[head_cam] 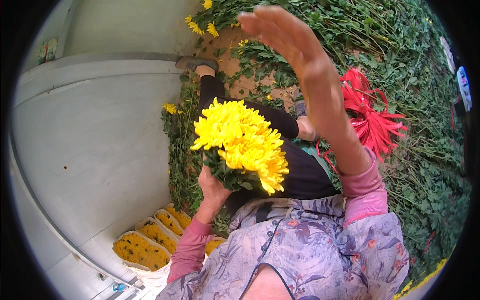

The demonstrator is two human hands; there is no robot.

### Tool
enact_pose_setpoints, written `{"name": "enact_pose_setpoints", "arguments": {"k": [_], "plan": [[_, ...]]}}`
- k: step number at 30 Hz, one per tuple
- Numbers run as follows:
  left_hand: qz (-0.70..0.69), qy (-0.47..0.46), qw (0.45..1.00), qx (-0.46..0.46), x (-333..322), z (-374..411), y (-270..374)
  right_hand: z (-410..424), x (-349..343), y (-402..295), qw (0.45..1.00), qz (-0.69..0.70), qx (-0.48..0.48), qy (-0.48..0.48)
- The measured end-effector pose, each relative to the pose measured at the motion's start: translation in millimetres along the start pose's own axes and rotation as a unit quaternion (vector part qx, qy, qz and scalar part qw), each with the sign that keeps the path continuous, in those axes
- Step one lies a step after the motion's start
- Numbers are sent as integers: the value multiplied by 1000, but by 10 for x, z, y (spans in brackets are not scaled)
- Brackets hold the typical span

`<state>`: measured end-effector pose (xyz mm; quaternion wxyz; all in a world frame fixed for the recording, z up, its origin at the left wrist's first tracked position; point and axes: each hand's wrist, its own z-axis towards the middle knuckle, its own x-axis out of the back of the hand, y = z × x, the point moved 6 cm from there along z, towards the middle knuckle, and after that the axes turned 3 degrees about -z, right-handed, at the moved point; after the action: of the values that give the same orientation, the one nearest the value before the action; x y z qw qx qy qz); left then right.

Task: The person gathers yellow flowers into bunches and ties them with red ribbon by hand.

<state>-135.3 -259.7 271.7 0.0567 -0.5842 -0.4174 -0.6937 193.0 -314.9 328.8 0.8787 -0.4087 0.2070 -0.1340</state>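
Observation:
A bunch of yellow chrysanthemums (243, 142) is in front of my lap, its blooms packed together above dark green leaves. My left hand (213, 183) grips it from below; the flower heads and leaves hide most of the fingers. My right hand (288, 41) is raised well beyond the bunch, slightly blurred, with its fingers stretched out and nothing visible in it. Under that hand's far side lie cut chrysanthemum stems (360, 22) with green leaves. A bundle of red plastic strips (369, 112) rests on the stems beside my right forearm.
Leafy stems cover the floor to my right. A pale panel wall (93, 138) stands at my left. Several white wrapped bundles of yellow flowers (140, 250) stand near my left elbow. My outstretched legs (270, 118) cross the space ahead, over scattered leaves and brown floor (228, 48).

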Motion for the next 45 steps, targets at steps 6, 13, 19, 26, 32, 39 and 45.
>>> {"name": "enact_pose_setpoints", "arguments": {"k": [6, 13, 19, 26, 32, 39, 45], "plan": [[-95, -75, 990, 68, -15, 286, -104, -532, -1421, -912, 956, -113, 184, -198], [-65, -26, 990, 125, 193, 274, -61, -832, -1792, 179, 805, -468, 149, -332], [94, 32, 974, 205, 240, -283, 79, -778, -1810, 169, 737, -522, 145, -404], [6, -101, 995, 2, 400, 551, -823, -782, -1871, 326, 735, -602, 124, -288], [-310, -88, 935, 146, 64, 211, -810, -721, -1776, -262, 899, -318, 145, -262], [-386, 153, 885, 213, -212, -592, -1266, -1400, -1606, -292, 910, -156, -156, -351], [-45, 180, 983, -16, -163, -963, -854, -1281, -1531, 254, 938, -82, -165, -295]]}}
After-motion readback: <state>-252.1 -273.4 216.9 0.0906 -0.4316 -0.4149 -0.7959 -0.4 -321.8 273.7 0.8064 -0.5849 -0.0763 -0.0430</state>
